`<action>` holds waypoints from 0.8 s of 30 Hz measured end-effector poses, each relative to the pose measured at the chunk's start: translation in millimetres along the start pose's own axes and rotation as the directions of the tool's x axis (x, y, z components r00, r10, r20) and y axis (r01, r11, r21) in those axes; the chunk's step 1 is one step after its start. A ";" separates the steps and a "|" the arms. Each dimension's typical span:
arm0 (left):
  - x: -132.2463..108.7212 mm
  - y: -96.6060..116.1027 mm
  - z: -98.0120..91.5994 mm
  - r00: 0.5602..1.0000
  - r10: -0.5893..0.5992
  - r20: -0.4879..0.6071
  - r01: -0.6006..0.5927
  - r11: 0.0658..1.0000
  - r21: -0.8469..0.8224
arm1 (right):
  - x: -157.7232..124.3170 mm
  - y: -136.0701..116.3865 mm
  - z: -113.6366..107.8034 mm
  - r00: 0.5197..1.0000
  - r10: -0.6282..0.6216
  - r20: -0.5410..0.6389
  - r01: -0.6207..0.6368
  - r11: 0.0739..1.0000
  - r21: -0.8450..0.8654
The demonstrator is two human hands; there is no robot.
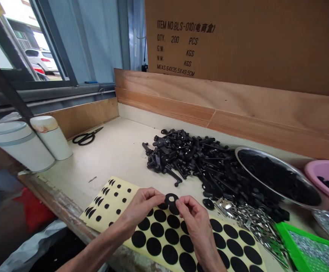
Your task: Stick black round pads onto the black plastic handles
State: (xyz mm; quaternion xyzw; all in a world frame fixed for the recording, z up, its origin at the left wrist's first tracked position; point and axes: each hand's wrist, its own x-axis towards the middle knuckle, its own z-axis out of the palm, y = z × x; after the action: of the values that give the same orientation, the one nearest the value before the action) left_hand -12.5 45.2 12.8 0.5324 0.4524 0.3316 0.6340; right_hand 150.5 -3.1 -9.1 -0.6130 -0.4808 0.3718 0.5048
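Between my two hands is a round black sticker pad [172, 208] with a hole near its upper edge. My left hand [143, 206] pinches it at the left edge. At its right edge, my right hand [194, 213] grips it between thumb and fingertips. Below both hands lies a pale yellow backing sheet [116, 223] with rows of black round pads. On its left part only small black dots and thin slivers are left on the paper. My hands and forearms cover some of the pads.
A heap of black plastic parts [187, 151] lies behind the sheet, beside silvery metal pieces [249, 219]. At right stand a steel bowl [266, 151], a pink basin [320, 166] and a green tray [287, 238]. Scissors [86, 138] and two white containers [54, 139] are at left.
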 end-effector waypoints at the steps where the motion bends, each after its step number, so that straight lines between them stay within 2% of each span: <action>1: 5.3 -0.2 4.7 0.999 0.052 0.004 -0.052 0.995 0.087 | -0.9 2.8 -3.0 0.992 -0.114 -0.056 0.110 0.992 -0.065; 2: 12.1 -0.5 9.4 0.993 0.120 -0.001 -0.117 0.973 0.196 | -1.5 5.5 -5.8 0.962 -0.248 -0.113 0.232 0.963 -0.135; 3: 20.7 -1.2 14.3 0.980 0.200 -0.009 -0.186 0.925 0.333 | -1.8 7.9 -8.3 0.907 -0.383 -0.176 0.348 0.916 -0.201; 5: 42.4 -3.8 24.7 0.946 0.325 -0.001 -0.264 0.770 0.581 | -1.4 11.0 -13.5 0.759 -0.582 -0.294 0.506 0.810 -0.296; 6: 54.6 -5.9 30.4 0.936 0.352 0.009 -0.270 0.701 0.660 | -0.6 11.7 -16.4 0.699 -0.622 -0.353 0.538 0.783 -0.313; 7: 66.9 -8.3 36.3 0.933 0.360 0.018 -0.266 0.655 0.707 | 0.5 12.0 -19.7 0.668 -0.620 -0.412 0.538 0.784 -0.310; 8: 78.5 -10.9 42.3 0.934 0.357 0.028 -0.264 0.634 0.727 | 1.9 12.1 -23.2 0.663 -0.581 -0.471 0.507 0.812 -0.288; 10: 96.3 -15.2 53.4 0.939 0.339 0.048 -0.271 0.649 0.711 | 5.3 12.7 -30.8 0.722 -0.427 -0.544 0.387 0.902 -0.195; 12: 103.3 -15.4 60.5 0.943 0.326 0.067 -0.284 0.683 0.673 | 9.5 14.6 -37.7 0.792 -0.255 -0.555 0.247 0.965 -0.091; 14: 98.7 -9.2 60.2 0.948 0.305 0.096 -0.298 0.736 0.608 | 14.3 17.2 -42.3 0.841 -0.150 -0.520 0.159 0.987 -0.026; 16: 85.7 2.8 51.0 0.953 0.273 0.132 -0.301 0.793 0.529 | 18.4 19.4 -43.2 0.887 -0.111 -0.448 0.123 0.992 -0.001; 18: 70.1 17.0 36.2 0.967 0.199 0.158 -0.241 0.917 0.318 | 20.6 20.3 -39.6 0.950 -0.093 -0.299 0.106 0.994 0.027; 19: 62.8 23.1 28.5 0.974 0.147 0.175 -0.170 0.978 0.124 | 20.7 20.3 -36.3 0.977 -0.082 -0.198 0.095 0.994 0.058; 20: 56.4 27.8 21.9 0.975 0.103 0.199 -0.089 0.993 -0.079 | 20.3 20.3 -32.1 0.993 -0.069 -0.100 0.079 0.991 0.104; 22: 46.6 31.0 14.5 0.969 0.048 0.241 0.059 0.907 -0.417 | 18.4 20.8 -22.4 0.998 -0.041 0.040 0.031 0.974 0.223; 24: 40.1 25.7 17.0 0.978 0.029 0.206 0.091 0.831 -0.549 | 16.4 22.7 -12.3 1.000 -0.026 0.017 0.019 0.949 0.315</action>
State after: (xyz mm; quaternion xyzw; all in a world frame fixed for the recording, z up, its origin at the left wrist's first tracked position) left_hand 19.7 80.4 29.4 0.3490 0.2770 0.3814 0.8099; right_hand 171.3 8.9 -28.1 -0.5152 -0.4275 0.4445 0.5951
